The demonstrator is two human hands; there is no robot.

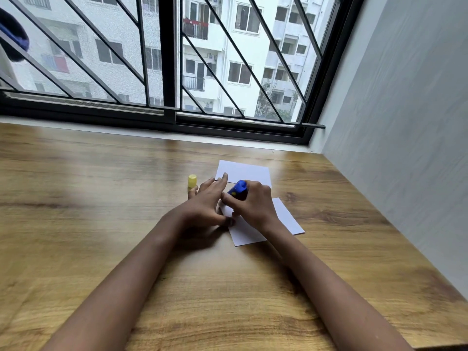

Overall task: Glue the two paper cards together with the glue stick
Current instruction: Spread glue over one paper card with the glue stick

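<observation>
Clenching the blue glue stick [238, 190], the right hand [250, 205] wraps its fingers around the barrel; this grip is closed on the tube, which tilts with its upper end pointing away from the person and to the left. Lower end of the stick is hidden inside the grip, so contact with the paper cannot be told.

Directly under that grip lies the near card [286, 219], white, flat on the wooden counter [101, 198], turned at an angle. Most of its middle is covered by the hand and wrist; its right part and near corner show clear.

Left hand [205, 203] sits just beside the right grip, touching or nearly touching it. Fingers spread, palm down, holding nothing; thumb presses at the left edge of the near card.

Far card [247, 172], also white, lies flat just beyond both hands, apart from the near card. One left fingertip reaches its near edge.

Yellow cap [192, 181] stands upright on the counter, left of the far card, just past the left fingertips, well off the grip.
</observation>
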